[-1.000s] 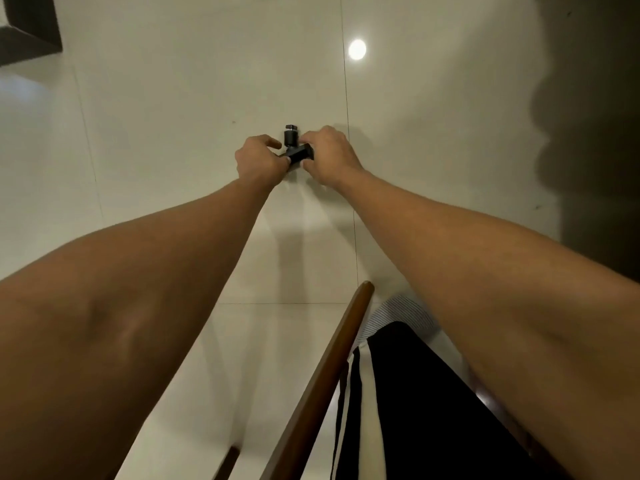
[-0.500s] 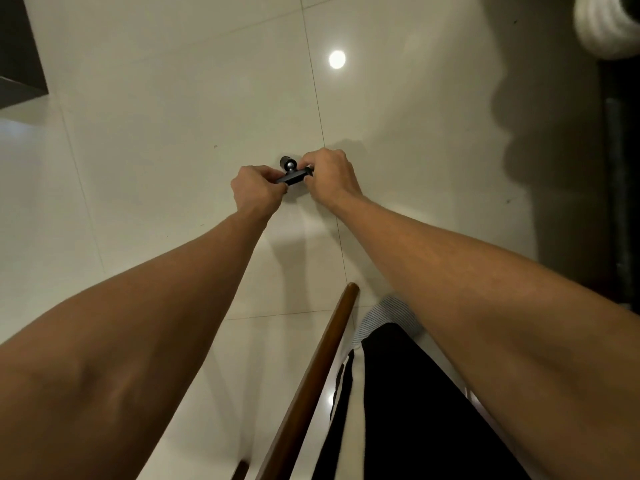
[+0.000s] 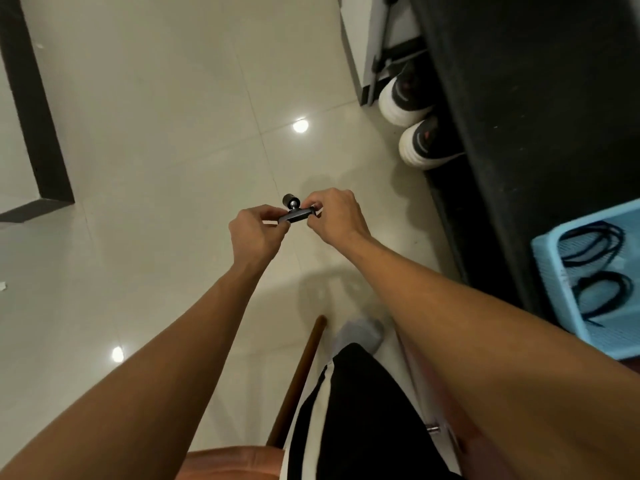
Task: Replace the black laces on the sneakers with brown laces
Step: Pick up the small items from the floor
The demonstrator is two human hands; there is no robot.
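- Glossy cream floor tiles (image 3: pixel 166 161) fill most of the view, with ceiling lights glinting off them. A long black bench (image 3: pixel 536 98) runs down the right side.
- Both arms reach forward over the floor. The left hand (image 3: pixel 256 233) and right hand (image 3: pixel 336 216) each pinch one end of a small black clamp-like gadget with a ball joint (image 3: pixel 298 214), fingers curled round it. Neither hand is on a shoe or a lace.
- The pair of black sneakers with thick white soles (image 3: pixel 415 133) stands on the floor, tucked against the bench edge and well apart from the hands.
- A light blue plastic basket (image 3: pixel 543 265) at the right holds two coiled dark laces (image 3: pixel 588 251). They may be black or deep brown; the light is too dim to be sure.
- Relacing looks not yet begun; the step in hand seems to be dealing with the gadget.
- To do it well, keep a grip on both ends so it does not drop on the hard tile, then park it somewhere stable and out of the way.
- After that, draw one sneaker out from under the bench into open light, and bring the basket within easy reach before unthreading anything.
- A wooden chair arm (image 3: pixel 301 375) sits just below the forearms, so lower the elbows with care.
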